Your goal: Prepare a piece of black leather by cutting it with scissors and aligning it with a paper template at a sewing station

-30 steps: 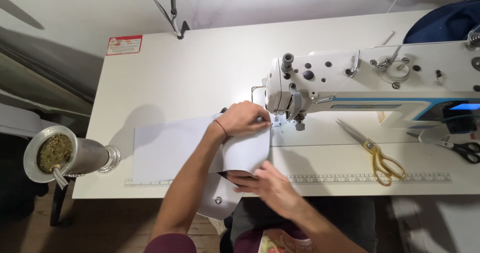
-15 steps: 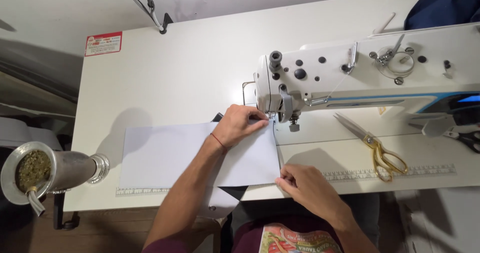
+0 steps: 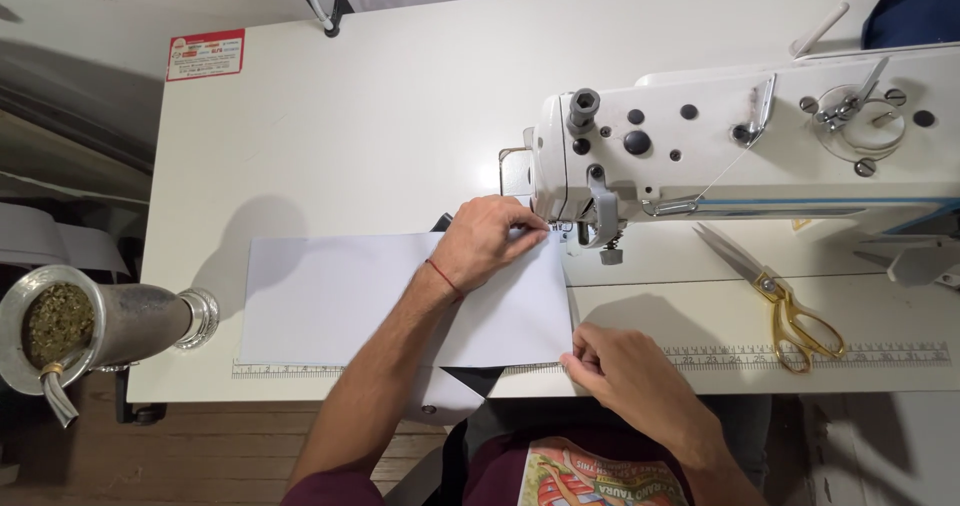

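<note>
A rectangular red-and-white label (image 3: pixel 205 55) flat on the white table's (image 3: pixel 380 116) far left corner.

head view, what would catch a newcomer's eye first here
The white sewing machine fills the table's right side. The left hand presses a pale fabric sheet flat beside its needle, while the right hand pinches the sheet's near corner. Gold-handled scissors lie right of the hands.

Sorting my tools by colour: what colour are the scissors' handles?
Gold, seen in the head view: the scissors lie on the table, right of the needle.
</note>
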